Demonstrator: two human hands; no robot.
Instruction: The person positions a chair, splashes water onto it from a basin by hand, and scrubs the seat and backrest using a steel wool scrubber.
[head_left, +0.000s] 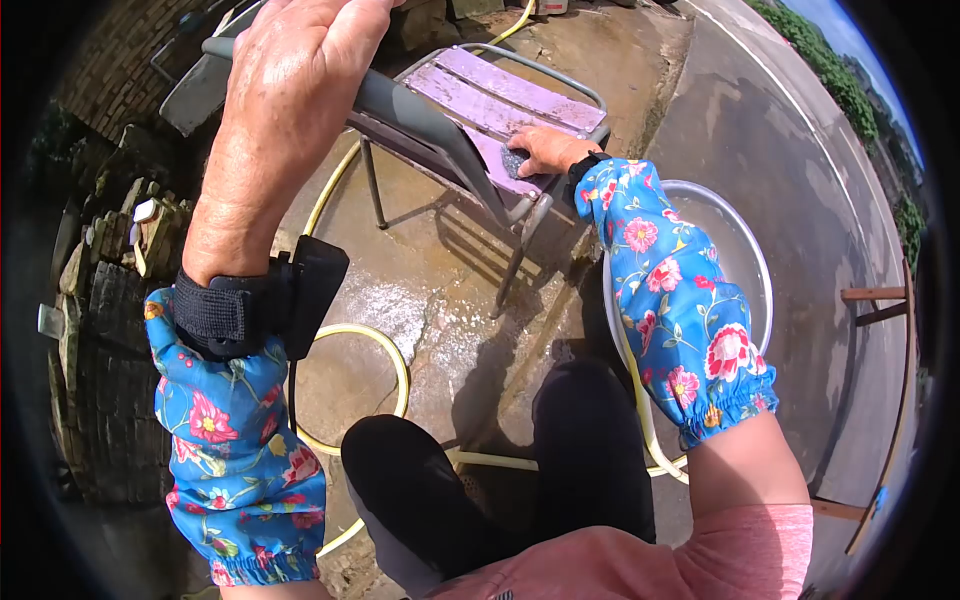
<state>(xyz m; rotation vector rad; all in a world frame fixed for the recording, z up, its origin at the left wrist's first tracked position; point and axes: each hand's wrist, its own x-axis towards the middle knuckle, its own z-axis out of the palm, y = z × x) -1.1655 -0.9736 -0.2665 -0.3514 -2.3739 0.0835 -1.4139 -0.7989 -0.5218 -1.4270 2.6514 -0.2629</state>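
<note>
A chair with purple slats point(470, 88) and a grey tube frame stands tilted across the upper middle. My left hand point(295, 95) is closed over the grey rail of its backrest, with the fingertips partly cut off by the top edge of the view. On the seat, my right hand point(553, 152) presses a dark grey scouring pad point(514, 162), which looks like steel wool, against the wet slats near the backrest. Blue flowered sleeve covers and black wrist straps are on both arms.
A metal basin point(762, 275) of water stands beside my right forearm, partly hidden by it. A yellow hose point(400, 365) loops over the wet concrete floor. Stacked wood and bricks point(115, 300) line the left. A wooden frame point(880, 295) stands at the right edge.
</note>
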